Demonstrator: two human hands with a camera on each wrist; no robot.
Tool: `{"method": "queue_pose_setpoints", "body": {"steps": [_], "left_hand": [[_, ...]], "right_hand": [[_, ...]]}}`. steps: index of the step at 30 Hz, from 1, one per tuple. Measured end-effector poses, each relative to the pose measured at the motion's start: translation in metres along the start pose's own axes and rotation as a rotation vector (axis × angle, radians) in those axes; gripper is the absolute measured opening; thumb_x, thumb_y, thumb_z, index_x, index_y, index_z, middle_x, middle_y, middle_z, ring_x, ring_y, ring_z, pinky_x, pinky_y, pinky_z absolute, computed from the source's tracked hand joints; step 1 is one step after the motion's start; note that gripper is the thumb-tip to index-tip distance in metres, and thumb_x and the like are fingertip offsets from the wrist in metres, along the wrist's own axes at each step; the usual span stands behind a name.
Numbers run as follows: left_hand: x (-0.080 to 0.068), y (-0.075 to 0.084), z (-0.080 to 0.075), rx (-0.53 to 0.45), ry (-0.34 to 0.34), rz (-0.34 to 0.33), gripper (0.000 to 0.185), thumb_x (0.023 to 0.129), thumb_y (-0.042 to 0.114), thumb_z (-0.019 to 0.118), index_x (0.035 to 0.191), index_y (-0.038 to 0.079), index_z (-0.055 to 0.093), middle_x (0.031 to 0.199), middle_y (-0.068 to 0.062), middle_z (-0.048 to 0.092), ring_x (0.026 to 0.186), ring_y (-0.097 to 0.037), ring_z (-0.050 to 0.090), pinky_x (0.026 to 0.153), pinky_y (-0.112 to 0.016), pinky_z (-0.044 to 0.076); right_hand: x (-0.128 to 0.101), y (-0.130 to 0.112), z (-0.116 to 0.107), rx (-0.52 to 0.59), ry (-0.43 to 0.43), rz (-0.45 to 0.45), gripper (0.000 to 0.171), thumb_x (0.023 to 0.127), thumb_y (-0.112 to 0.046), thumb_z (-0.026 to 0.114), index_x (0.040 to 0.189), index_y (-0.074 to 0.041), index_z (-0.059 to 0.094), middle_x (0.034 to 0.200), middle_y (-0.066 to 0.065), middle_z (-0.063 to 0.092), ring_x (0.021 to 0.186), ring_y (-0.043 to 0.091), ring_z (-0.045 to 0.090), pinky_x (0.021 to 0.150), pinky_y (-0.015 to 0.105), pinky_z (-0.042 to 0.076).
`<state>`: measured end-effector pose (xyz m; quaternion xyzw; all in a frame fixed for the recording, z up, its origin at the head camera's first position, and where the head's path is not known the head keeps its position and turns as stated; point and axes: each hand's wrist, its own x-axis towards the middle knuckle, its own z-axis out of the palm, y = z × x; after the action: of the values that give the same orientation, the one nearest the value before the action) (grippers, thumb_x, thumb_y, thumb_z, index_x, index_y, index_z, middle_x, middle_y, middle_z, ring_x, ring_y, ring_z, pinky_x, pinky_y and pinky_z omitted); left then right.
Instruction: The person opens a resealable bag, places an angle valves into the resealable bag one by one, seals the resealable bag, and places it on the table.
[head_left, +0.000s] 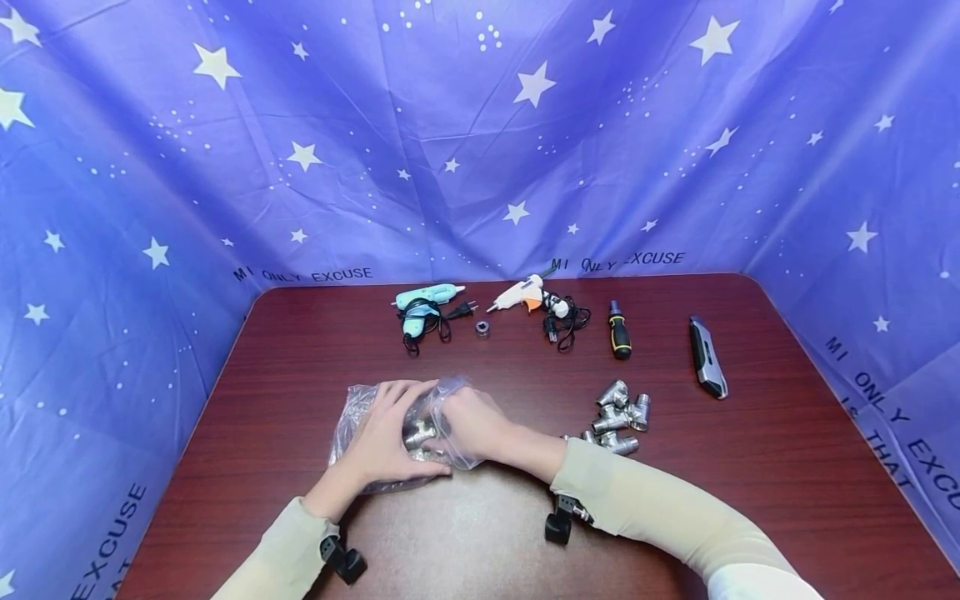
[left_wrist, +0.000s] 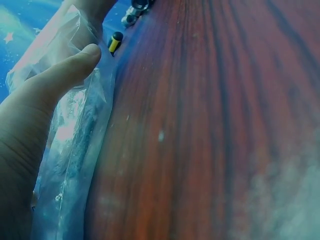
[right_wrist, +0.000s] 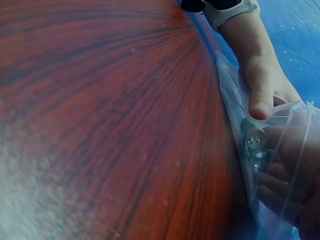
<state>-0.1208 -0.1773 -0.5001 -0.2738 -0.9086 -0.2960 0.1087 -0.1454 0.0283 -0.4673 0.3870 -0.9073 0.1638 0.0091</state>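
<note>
A clear plastic bag (head_left: pixel 347 421) lies on the table in front of me with shiny metal pipe fittings (head_left: pixel 420 432) inside. My left hand (head_left: pixel 381 435) grips the bag near its mouth, thumb on the near side and fingers over the far side. In the left wrist view, that thumb (left_wrist: pixel 75 70) lies along the plastic. My right hand (head_left: pixel 472 421) reaches into the mouth of the bag. The right wrist view shows its curled fingers (right_wrist: pixel 272 187) through the plastic, against a metal fitting (right_wrist: pixel 254 142); the film partly blurs this grip.
Several loose tee fittings (head_left: pixel 615 418) lie in a pile beyond my right forearm. Along the back stand a blue glue gun (head_left: pixel 427 296), a small metal ring (head_left: pixel 482 329) and a white glue gun (head_left: pixel 519 294). Farther right are a screwdriver (head_left: pixel 619 333) and a utility knife (head_left: pixel 707 358).
</note>
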Motion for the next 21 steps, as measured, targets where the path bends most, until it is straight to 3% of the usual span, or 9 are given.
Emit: {"method": "queue_pose_setpoints", "body": {"steps": [7, 12, 15, 18, 21], "left_hand": [[0.0, -0.001, -0.001, -0.015, -0.004, -0.003, 0.124, 0.052, 0.07, 0.097, 0.158, 0.026, 0.049, 0.142, 0.0, 0.061, 0.13, -0.023, 0.051, 0.105, -0.053, 0.05], [0.0, 0.0, -0.001, -0.025, -0.003, -0.003, 0.123, 0.052, 0.069, 0.098, 0.157, 0.024, 0.051, 0.141, -0.001, 0.062, 0.128, -0.023, 0.05, 0.104, -0.053, 0.05], [0.001, 0.0, 0.0, -0.027, -0.009, -0.003, 0.124, 0.052, 0.069, 0.098, 0.157, 0.024, 0.051, 0.141, -0.001, 0.062, 0.128, -0.023, 0.05, 0.104, -0.053, 0.05], [0.002, 0.0, 0.0, -0.033, -0.02, -0.013, 0.124, 0.051, 0.068, 0.098, 0.157, 0.025, 0.05, 0.141, 0.0, 0.062, 0.129, -0.023, 0.05, 0.105, -0.054, 0.05], [0.002, 0.0, 0.001, -0.036, -0.031, -0.023, 0.123, 0.051, 0.068, 0.098, 0.157, 0.026, 0.051, 0.14, 0.001, 0.062, 0.129, -0.022, 0.05, 0.105, -0.054, 0.051]], "right_hand": [[0.0, 0.007, -0.003, 0.06, -0.006, -0.071, 0.037, 0.09, -0.044, 0.083, 0.12, -0.024, 0.08, 0.104, -0.003, 0.082, 0.099, 0.018, 0.076, 0.087, 0.034, 0.062], [-0.008, 0.022, -0.019, 0.183, 0.005, -0.148, 0.02, 0.089, -0.026, 0.084, 0.107, -0.017, 0.082, 0.09, -0.004, 0.08, 0.079, 0.009, 0.07, 0.076, 0.02, 0.057], [-0.018, 0.036, -0.032, 0.215, 0.017, -0.151, 0.017, 0.091, -0.021, 0.082, 0.106, -0.014, 0.082, 0.096, -0.002, 0.082, 0.079, 0.007, 0.071, 0.075, 0.016, 0.057], [-0.031, 0.051, -0.049, 0.225, 0.038, -0.133, 0.026, 0.091, -0.018, 0.081, 0.116, -0.012, 0.081, 0.11, 0.002, 0.082, 0.09, 0.01, 0.076, 0.085, 0.022, 0.061], [-0.047, 0.07, -0.068, 0.204, 0.042, -0.105, 0.027, 0.093, -0.018, 0.08, 0.119, -0.011, 0.08, 0.113, 0.002, 0.082, 0.094, 0.013, 0.078, 0.089, 0.029, 0.063]]}}
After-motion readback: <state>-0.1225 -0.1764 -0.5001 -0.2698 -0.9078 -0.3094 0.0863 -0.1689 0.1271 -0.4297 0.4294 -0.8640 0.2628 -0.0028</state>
